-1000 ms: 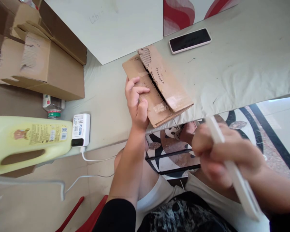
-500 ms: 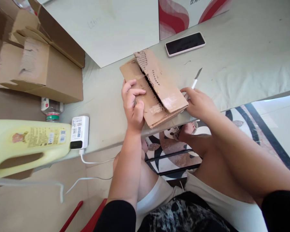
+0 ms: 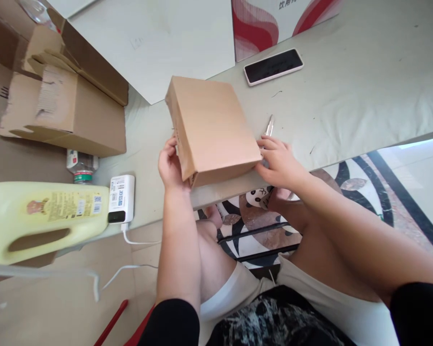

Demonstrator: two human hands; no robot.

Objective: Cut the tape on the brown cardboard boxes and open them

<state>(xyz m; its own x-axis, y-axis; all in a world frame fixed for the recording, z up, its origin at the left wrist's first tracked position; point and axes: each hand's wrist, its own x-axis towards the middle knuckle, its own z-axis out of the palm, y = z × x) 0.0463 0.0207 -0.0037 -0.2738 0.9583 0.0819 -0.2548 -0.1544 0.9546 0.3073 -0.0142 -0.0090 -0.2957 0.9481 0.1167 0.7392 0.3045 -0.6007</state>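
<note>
Flipped since a second ago, the cardboard box (image 3: pixel 212 127) shows its plain side, gripped between left hand (image 3: pixel 169 166) and right hand (image 3: pixel 277 161), the knife (image 3: pixel 269 126) now lying on the worktop (image 3: pixel 364 86).

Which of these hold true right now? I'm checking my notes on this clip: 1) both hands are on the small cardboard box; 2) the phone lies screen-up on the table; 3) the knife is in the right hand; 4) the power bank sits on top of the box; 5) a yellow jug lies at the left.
1) True: the left hand and right hand hold the small cardboard box by its sides.
2) True: the phone lies dark screen up on the table.
3) False: the knife lies on the table beyond the right hand.
4) False: the power bank lies on the table, left of the box.
5) True: the yellow jug lies on its side.
</note>
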